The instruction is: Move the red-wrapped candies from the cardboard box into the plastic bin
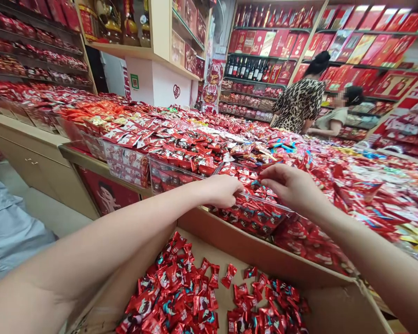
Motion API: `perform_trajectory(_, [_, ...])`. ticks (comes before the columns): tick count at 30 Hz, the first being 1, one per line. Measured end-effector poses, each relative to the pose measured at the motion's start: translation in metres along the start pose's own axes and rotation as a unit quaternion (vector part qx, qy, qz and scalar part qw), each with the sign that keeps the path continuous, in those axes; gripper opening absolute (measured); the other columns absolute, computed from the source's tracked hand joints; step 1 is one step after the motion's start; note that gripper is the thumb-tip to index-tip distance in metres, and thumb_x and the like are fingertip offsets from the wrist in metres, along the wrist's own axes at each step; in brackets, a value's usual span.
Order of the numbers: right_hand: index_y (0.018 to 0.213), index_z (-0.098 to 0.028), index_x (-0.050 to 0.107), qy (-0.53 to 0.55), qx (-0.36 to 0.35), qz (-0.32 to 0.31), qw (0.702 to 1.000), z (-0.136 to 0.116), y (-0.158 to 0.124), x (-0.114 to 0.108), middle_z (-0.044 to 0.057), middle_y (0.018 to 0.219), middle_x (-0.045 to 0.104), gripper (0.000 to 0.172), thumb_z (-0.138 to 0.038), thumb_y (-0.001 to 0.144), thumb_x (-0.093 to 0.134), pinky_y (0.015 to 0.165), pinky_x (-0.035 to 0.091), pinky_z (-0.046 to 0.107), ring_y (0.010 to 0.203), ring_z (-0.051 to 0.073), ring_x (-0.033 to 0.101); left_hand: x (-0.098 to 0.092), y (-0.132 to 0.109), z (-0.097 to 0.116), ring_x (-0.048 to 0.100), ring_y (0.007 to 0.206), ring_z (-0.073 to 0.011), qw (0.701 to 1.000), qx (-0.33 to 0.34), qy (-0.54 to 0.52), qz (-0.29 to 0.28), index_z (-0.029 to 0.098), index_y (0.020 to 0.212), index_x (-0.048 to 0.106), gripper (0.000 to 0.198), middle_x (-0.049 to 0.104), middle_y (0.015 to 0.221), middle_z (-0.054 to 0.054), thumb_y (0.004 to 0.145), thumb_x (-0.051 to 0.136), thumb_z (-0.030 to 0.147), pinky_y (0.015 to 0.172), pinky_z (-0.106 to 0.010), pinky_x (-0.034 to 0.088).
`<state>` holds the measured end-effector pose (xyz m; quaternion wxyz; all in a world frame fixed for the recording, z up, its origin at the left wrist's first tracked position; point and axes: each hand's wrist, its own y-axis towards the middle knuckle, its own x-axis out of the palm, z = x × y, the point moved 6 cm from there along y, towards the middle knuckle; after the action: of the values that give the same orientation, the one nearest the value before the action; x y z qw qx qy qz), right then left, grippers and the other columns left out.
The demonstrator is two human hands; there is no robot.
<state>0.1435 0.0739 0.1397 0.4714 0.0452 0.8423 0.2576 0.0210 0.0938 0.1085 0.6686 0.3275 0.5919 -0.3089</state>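
Note:
My left hand [225, 190] is closed at the front rim of a clear plastic bin [252, 215] filled with red-wrapped candies [245, 174]. Whatever its curled fingers hold, if anything, is hidden from me. Over the same bin's right side, my right hand [288, 185] has its thumb and fingers drawn together close to the candies; I cannot make out what is between them. Below my arms stands an open cardboard box [264, 243]. Loose red candies [181, 283] with blue and dark prints lie in it in two heaps, with bare cardboard between.
More clear bins [127, 164] of wrapped sweets run left and right along the counter. Two people [299, 99] are behind the display at the right. Shelves [271, 30] of bottles and red boxes line the back wall. Grey fabric [12, 227] shows at the left edge.

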Motion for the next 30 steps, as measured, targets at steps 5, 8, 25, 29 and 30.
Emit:
perform_trajectory(5, [0.074,-0.017,0.057,0.031,0.040,-0.121,0.991,0.013,0.012,0.028,0.002,0.066,0.063,0.012,-0.026,0.067,0.054,0.057,0.045,0.026,0.061,0.014,0.056,0.000,0.000,-0.002,0.048,0.059,-0.0123,0.999,0.005,-0.014,-0.040,0.018,0.073,0.052,0.019,0.057,0.069,-0.001,0.059,0.041,0.010,0.050,-0.021,0.031])
perform_trajectory(8, [0.075,-0.017,0.058,0.047,0.043,-0.169,0.984,0.016,0.013,0.037,0.001,0.066,0.063,0.014,-0.027,0.066,0.054,0.056,0.045,0.025,0.060,0.013,0.056,-0.004,0.000,-0.003,0.050,0.066,-0.0136,0.999,-0.007,-0.015,-0.041,0.018,0.083,0.051,0.024,0.058,0.080,-0.003,0.062,0.042,0.012,0.053,-0.021,0.034])
perform_trajectory(25, [0.069,-0.017,0.057,0.036,0.069,-0.175,0.982,0.024,0.015,0.035,0.001,0.058,0.061,0.011,-0.027,0.065,0.054,0.050,0.043,0.024,0.052,0.012,0.054,-0.007,-0.003,-0.003,0.050,0.071,-0.0133,0.998,-0.020,-0.015,-0.049,0.018,0.092,0.050,0.026,0.058,0.086,-0.003,0.067,0.044,0.015,0.057,-0.020,0.035])
perform_trajectory(29, [0.069,-0.017,0.057,0.048,0.067,-0.197,0.977,0.019,0.014,0.035,0.000,0.060,0.061,0.009,-0.025,0.065,0.054,0.051,0.044,0.023,0.053,0.011,0.055,-0.008,-0.003,-0.002,0.050,0.072,-0.0135,0.999,-0.012,-0.012,-0.044,0.019,0.092,0.050,0.025,0.058,0.086,-0.003,0.068,0.043,0.016,0.058,-0.021,0.035])
perform_trajectory(30, [0.069,-0.017,0.057,0.049,0.068,-0.203,0.976,0.019,0.014,0.035,0.000,0.060,0.061,0.009,-0.025,0.065,0.054,0.051,0.044,0.023,0.053,0.011,0.054,-0.008,-0.003,-0.002,0.050,0.071,-0.0135,0.999,-0.011,-0.009,-0.042,0.019,0.091,0.050,0.024,0.058,0.086,-0.003,0.068,0.043,0.016,0.057,-0.021,0.034])
